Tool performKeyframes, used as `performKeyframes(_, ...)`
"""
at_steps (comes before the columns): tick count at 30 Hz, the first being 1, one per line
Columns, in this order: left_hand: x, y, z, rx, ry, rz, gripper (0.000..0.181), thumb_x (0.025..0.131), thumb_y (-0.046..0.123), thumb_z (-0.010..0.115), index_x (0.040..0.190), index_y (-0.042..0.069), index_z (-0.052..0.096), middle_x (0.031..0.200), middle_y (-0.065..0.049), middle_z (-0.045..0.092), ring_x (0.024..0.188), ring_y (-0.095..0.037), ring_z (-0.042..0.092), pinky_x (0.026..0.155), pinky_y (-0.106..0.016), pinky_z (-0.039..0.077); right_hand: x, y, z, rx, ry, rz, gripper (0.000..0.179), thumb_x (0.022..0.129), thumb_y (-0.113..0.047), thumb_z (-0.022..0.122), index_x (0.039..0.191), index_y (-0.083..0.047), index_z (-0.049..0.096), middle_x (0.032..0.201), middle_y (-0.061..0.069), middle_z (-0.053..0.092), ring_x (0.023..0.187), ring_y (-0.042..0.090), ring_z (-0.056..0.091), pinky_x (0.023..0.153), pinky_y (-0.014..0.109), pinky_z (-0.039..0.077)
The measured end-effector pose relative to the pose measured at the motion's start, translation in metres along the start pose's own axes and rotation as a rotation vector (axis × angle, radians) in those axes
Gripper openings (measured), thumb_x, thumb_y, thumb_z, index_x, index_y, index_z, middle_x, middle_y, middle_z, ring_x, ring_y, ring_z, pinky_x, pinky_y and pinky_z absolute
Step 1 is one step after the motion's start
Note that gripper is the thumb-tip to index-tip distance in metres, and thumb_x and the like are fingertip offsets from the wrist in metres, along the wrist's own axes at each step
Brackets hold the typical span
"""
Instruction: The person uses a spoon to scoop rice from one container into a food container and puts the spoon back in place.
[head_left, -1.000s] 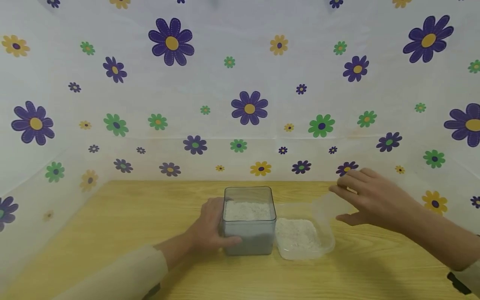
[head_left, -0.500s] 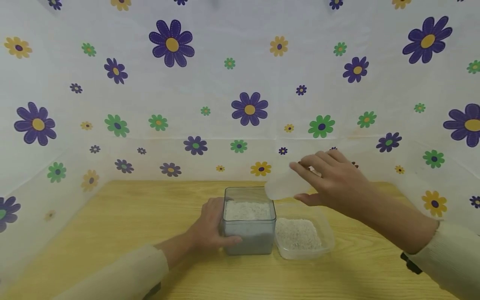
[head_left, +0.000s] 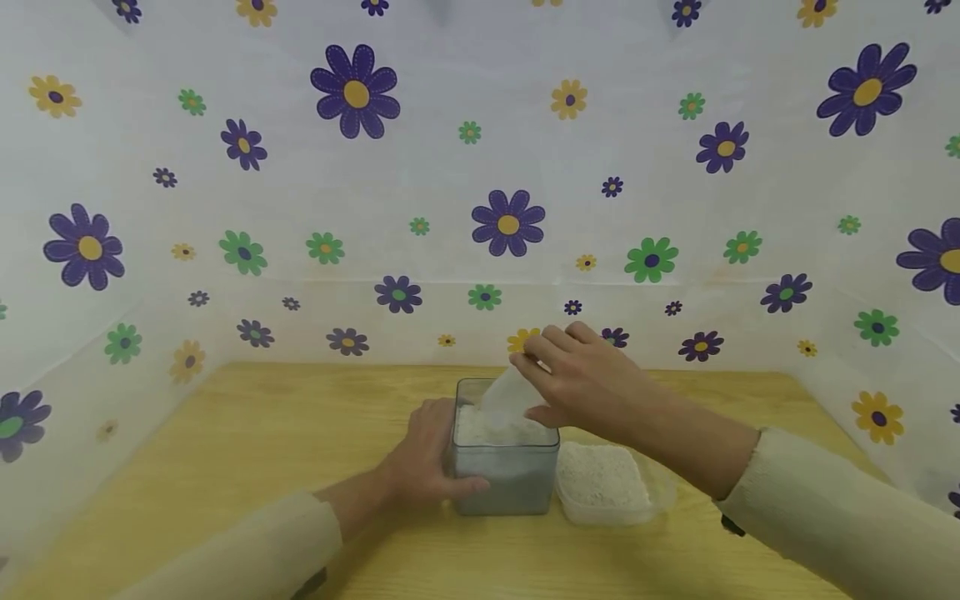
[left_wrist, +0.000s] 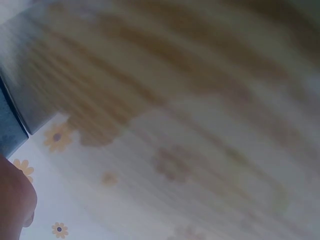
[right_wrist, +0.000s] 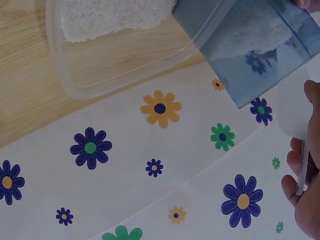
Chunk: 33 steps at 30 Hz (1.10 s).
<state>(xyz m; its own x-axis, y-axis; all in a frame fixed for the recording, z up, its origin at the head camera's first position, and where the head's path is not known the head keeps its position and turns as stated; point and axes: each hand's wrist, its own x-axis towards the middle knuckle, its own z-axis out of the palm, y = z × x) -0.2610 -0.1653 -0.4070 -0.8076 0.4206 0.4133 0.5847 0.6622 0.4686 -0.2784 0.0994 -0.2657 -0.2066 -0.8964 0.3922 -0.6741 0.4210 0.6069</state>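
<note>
A tall square bluish see-through container (head_left: 506,487) stands on the table, holding white rice (head_left: 469,427). My left hand (head_left: 423,458) grips it at its left side, thumb at the front and fingers toward the back. With my right hand (head_left: 585,379) I hold a translucent white scoop (head_left: 504,404), tilted down over the container's opening, its lower end at the rice. What lies inside the scoop cannot be made out. In the right wrist view, fingers curl round the scoop's handle (right_wrist: 303,167). Right beside the tall container sits a shallow clear tub (head_left: 609,515) with white rice (head_left: 600,473).
A light wood-grain table (head_left: 315,425) carries both containers. Behind it and at the sides hangs a white sheet (head_left: 420,175) printed with purple, green and yellow flowers. The left wrist view is mostly blurred table and sheet, with the container's corner (left_wrist: 12,125) at its edge.
My right hand has carried the scoop leftward, from over the shallow tub to the tall container, and lowered it into the opening. My left hand keeps its grip on the container.
</note>
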Motion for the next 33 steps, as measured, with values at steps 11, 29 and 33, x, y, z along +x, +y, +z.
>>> performKeyframes(11,0.002,0.002,0.002,0.012,0.01,0.038,0.088,0.073,0.058,0.075,0.14,0.013,0.039,0.127,-0.002,0.052,0.113,-0.017,0.042,0.098,-0.048,0.031,0.008,-0.016,0.017,0.049,-0.186,0.002,0.061,0.087,-0.056,0.07,0.128,-0.011,0.065,0.117,0.003,0.062,0.105,0.021,0.055,0.09,0.035,0.047)
performKeyframes(29,0.001,-0.002,0.003,0.016,0.029,0.07,0.091,0.074,0.06,0.076,0.141,0.01,0.04,0.129,-0.002,0.053,0.114,-0.017,0.043,0.098,-0.049,0.03,0.0,-0.025,0.024,0.72,-0.386,0.377,0.051,0.097,-0.045,0.063,0.135,-0.011,0.061,0.119,0.003,0.057,0.106,0.018,0.048,0.088,0.034,0.046)
performKeyframes(33,0.002,-0.003,0.004,0.015,0.035,0.077,0.09,0.074,0.061,0.075,0.14,0.01,0.041,0.127,-0.002,0.054,0.112,-0.017,0.044,0.096,-0.047,0.031,-0.007,-0.027,0.025,0.777,-0.343,0.446,0.05,0.097,-0.043,0.063,0.135,-0.01,0.061,0.119,0.003,0.056,0.108,0.018,0.045,0.089,0.035,0.046)
